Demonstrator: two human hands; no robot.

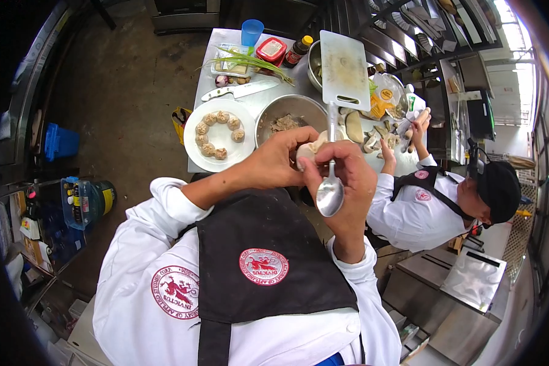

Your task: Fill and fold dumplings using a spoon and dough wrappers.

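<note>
My left hand (277, 158) grips a pale, rounded piece of food (305, 154), partly covered by my fingers. Beside it, my right hand (350, 178) holds a metal spoon (330, 196) with its bowl pointing down towards me; my right thumb and fingers also touch the pale piece. Behind my hands stands a steel mixing bowl (267, 113) with a mound of greyish minced filling (285, 123) in it. To the left, a white round plate (219, 133) carries several small filled parcels (208, 149) in an open ring.
A kitchen knife (240, 90) lies behind the plate, near spring onions (242, 59) and a blue cup (252, 32). A white cutting board (345, 68) leans over a second steel bowl (314, 68). At right, a co-worker (416, 206) handles food beside sliced mushrooms (384, 132).
</note>
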